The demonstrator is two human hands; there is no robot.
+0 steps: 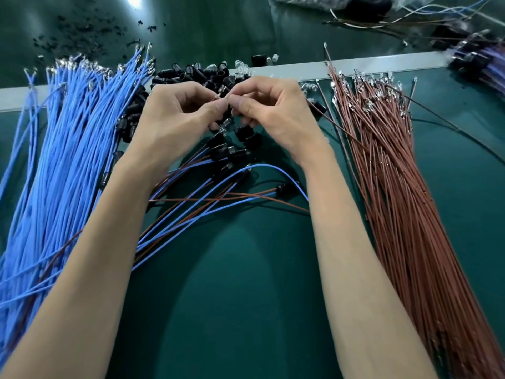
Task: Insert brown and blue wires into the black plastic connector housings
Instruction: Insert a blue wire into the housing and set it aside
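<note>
- Left hand (177,116) and right hand (276,116) are meeting fingertip to fingertip above the bench (246,296). Both have their fingers curled and are pinching one small black housing (227,114) between thumbs and forefingers. Whether a wire end is already seated in it is hidden by the fingers.
- Nearest, toward 6 o'clock of the hands, finished assemblies (226,154) are lying in a loose fan, their brown and blue leads trailing toward the near edge. New work is best kept off them to avoid snagging.
- At 9 o'clock the blue wires (68,165) are lying in a thick bundle, and at 3 o'clock the brown wires (396,203) are doing the same. Their metal terminals are pointing away toward the far side.
- For this step, one hand should be steadying the housing with its opening facing the other hand. The terminal wants feeding straight in, not at an angle, probably until it latches. A light tug afterwards would be confirming the seat.
- Farthest, at 12 o'clock, loose housings (202,75) are sitting in a heap just beyond the fingertips, within easy reach for the next one.
</note>
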